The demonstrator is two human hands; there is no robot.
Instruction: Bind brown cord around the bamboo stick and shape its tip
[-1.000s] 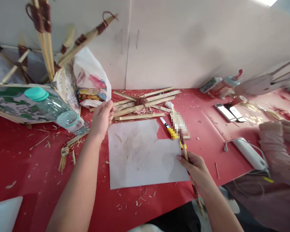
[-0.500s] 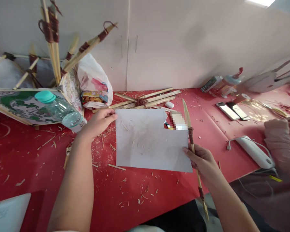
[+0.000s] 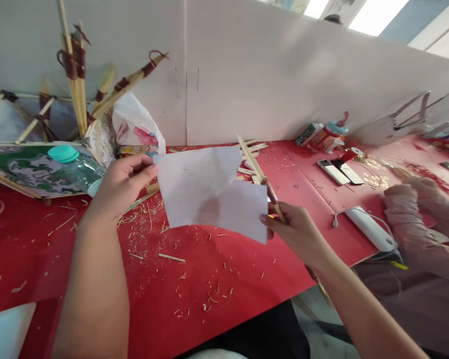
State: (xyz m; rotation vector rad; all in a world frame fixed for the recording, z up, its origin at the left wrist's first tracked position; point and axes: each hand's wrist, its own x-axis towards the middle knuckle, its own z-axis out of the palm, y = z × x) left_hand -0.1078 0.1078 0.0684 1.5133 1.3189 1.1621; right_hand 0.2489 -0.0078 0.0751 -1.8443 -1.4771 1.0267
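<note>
A sheet of white paper (image 3: 189, 187) with a notch cut from its upper right corner hangs above the red table. My left hand (image 3: 125, 184) pinches its upper left corner between thumb and fingers. At the lower right corner, my right hand (image 3: 294, 227) grips the paper together with a slim bamboo stick (image 3: 251, 160). The stick has a pointed, blade-like tip and a dark cord binding; it slants up and left past the notch. Its lower end shows partly below my right wrist. Several bamboo strips behind the paper are partly hidden.
Wood shavings litter the red table (image 3: 224, 319). At left stand a bottle with a teal cap (image 3: 63, 153), a decorated box holding bound sticks, and a plastic bag (image 3: 134, 119). Phones (image 3: 333, 172) and a white device (image 3: 370, 229) lie at right, near another person's sleeves (image 3: 411, 229).
The paper has been lifted and now bends, its lower edge curving. The bamboo stick has tilted further left. My view has shifted right and upward.
</note>
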